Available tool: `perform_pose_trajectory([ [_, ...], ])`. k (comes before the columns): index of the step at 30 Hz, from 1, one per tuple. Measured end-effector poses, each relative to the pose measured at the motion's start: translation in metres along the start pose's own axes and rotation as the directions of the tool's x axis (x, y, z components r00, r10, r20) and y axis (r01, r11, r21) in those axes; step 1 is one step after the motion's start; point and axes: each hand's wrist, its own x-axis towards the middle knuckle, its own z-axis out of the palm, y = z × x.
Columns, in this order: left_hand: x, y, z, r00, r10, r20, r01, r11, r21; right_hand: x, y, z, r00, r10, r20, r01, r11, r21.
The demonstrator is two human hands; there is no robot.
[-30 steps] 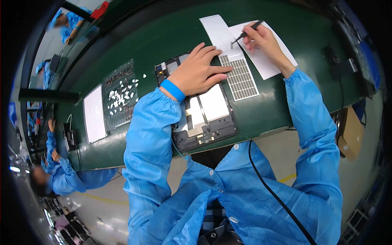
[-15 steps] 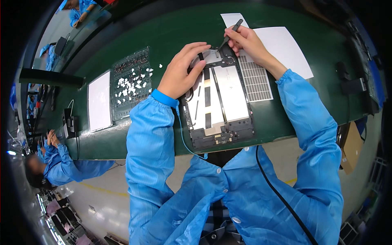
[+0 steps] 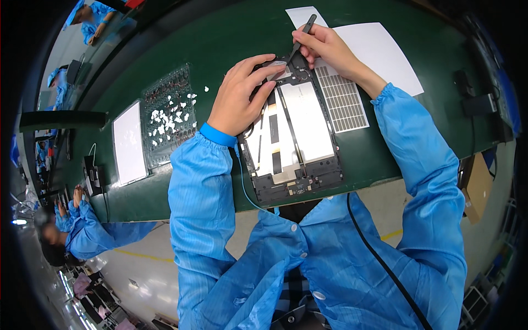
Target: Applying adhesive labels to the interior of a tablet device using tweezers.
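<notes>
An opened tablet with a silvery inner panel, black frame and thin dark flex cables lies before me on the green table. My left hand, wearing a blue wrist strap, rests over its upper left part, fingers spread and thumb apart. A small whitish, see-through piece shows by its fingertips; whether they press on it I cannot tell. Dark tweezers are gripped in my right hand, points down at the tablet's top edge. What the tips touch is too small to see.
A sheet of grey rectangular stickers lies right of the tablet, with white paper behind. To the left are a clear tray with several white scraps and a white panel. A blue cord runs from my wrist strap. Another person sits far left.
The view has shifted slightly. Both hands keep nearly the same places on the tablet; the left fingers have bent a little nearer the tweezers' tips.
</notes>
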Motion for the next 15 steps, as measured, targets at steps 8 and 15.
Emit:
perform_pose_trajectory([
  [8, 0.000, 0.001, -0.002, 1.000, 0.020, 0.014, -0.020, 0.999, 0.038, 0.000, -0.001, 0.002, 0.999, -0.046, 0.004, 0.046, 0.998, -0.034],
  [15, 0.001, 0.006, -0.003, 0.993, 0.064, 0.097, -0.079, 0.984, 0.159, -0.008, -0.003, 0.003, 0.920, -0.360, -0.153, 0.346, 0.932, -0.110],
])
